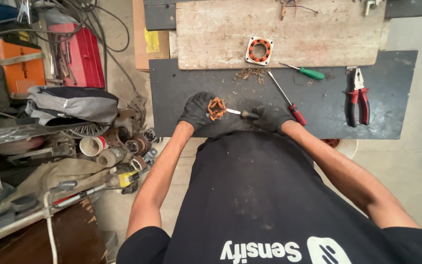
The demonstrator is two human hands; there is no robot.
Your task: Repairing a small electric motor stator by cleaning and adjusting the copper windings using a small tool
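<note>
- Head view: the left hand, gloved in black, was wrapped around a small motor core wound with copper wire, held just above the dark bench close to the body.
- The right hand, also gloved, had its fingers closed on a short blade, tip touching the copper.
- Judged from this, the work would go best with the core gripped firmly, the blade angled away from the left palm, and short, controlled strokes.
- A red screwdriver lay just beside the right hand; a green screwdriver, red pliers and a square winding frame lay farther off.
</note>
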